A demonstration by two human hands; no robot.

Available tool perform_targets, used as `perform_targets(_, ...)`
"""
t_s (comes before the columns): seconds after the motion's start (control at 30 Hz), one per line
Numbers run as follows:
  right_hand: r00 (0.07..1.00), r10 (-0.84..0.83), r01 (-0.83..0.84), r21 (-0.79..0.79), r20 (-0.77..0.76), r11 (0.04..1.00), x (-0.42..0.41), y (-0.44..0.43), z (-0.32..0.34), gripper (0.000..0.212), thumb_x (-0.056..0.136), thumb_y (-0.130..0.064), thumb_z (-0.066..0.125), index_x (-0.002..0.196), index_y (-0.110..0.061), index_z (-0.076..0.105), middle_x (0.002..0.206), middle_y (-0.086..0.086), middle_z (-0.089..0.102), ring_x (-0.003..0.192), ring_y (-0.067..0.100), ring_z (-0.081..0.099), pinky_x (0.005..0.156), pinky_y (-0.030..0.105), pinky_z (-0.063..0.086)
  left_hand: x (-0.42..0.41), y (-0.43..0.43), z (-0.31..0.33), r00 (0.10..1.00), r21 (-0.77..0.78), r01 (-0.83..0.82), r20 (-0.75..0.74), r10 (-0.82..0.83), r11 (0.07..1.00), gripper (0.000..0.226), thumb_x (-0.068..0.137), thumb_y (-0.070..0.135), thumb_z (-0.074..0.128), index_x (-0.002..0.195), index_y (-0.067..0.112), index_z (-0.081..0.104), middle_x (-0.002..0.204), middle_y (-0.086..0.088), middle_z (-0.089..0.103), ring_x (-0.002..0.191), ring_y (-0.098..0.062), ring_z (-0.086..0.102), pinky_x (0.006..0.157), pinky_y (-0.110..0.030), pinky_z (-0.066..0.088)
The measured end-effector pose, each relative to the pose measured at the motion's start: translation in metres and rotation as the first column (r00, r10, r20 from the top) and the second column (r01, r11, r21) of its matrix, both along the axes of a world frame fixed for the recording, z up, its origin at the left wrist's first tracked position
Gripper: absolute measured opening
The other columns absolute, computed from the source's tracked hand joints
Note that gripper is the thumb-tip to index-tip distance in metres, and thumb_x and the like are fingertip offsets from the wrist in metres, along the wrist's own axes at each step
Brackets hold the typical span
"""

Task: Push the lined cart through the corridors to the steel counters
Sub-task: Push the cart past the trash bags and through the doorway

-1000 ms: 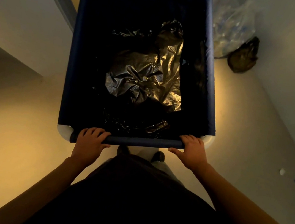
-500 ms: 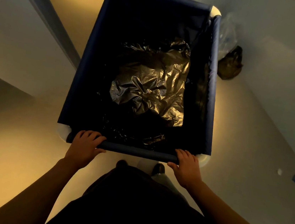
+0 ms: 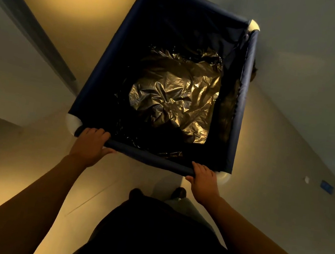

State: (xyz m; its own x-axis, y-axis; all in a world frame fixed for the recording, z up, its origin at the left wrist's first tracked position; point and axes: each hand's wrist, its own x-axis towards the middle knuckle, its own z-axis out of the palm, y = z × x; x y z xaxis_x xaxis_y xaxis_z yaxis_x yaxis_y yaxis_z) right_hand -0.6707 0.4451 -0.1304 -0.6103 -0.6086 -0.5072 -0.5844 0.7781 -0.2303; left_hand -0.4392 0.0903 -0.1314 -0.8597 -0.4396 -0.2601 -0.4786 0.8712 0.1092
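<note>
From the head view, we grip the cart (image 3: 118,42) by its near rail: left hand (image 3: 90,146) clamped by one white corner, right hand (image 3: 204,182) clamped by the other. Crumpled black liner (image 3: 174,98) lies inside it.

The floor (image 3: 31,163) is pale and smooth, lit warm yellow. The cart (image 3: 96,80) stands on it, and two shoes (image 3: 178,192) just behind.

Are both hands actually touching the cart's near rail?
Touching. The head view shows the left hand and right hand with fingers curled over the near rail of the cart.
</note>
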Motion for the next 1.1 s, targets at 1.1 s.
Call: perform_targets(1.1, 0.983, 0.183, -0.183, 0.018, 0.035, 0.983, -0.180, -0.069, 0.018, 0.060, 0.102, -0.038, 0.056, 0.156, -0.019, 0.036, 0.156, 0.006, 0.045, 0.150, 0.028, 0.031, 0.124, 0.047, 0.019, -0.116, -0.002, -0.004, 0.971, -0.065, -0.238, -0.005, 0.238, 0.969, 0.060, 0.086, 0.067, 0.055, 0.115, 0.016, 0.061, 0.106, -0.009, 0.066, 0.101, -0.031, 0.060, 0.095, -0.046, 0.042)
